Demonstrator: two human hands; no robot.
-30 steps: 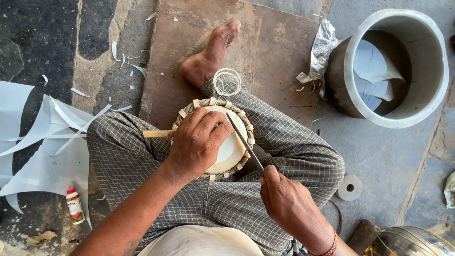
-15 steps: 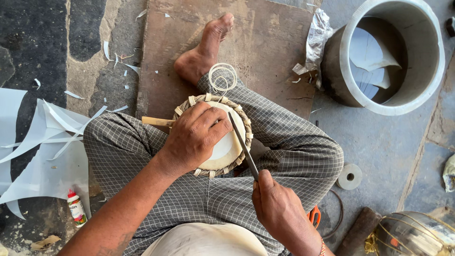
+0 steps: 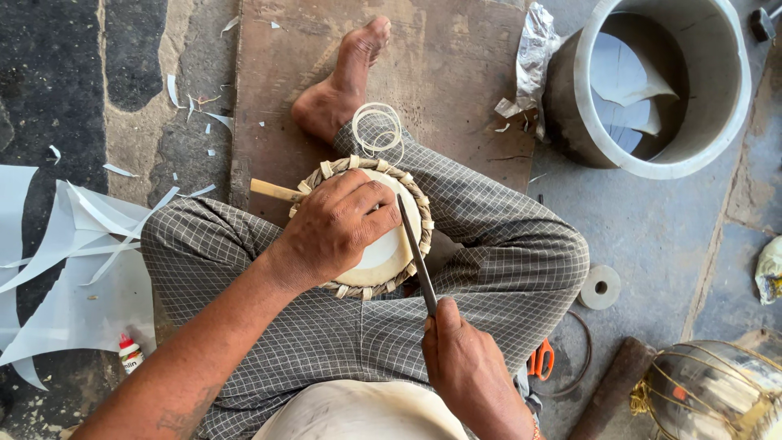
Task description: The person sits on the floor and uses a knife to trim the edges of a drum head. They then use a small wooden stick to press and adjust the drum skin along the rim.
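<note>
Round drum point(image 3: 383, 253), white skin, braided rim; left hand point(image 3: 338, 228) presses it, right hand point(image 3: 464, 367) grips blade point(image 3: 415, 253).

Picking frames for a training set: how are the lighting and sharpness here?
Head view: soft, even daylight with faint shadows; left hand, blade and right hand are sharp; the white drum skin is bright but not glaring; slight wide-angle bending near the metal pot.
</note>
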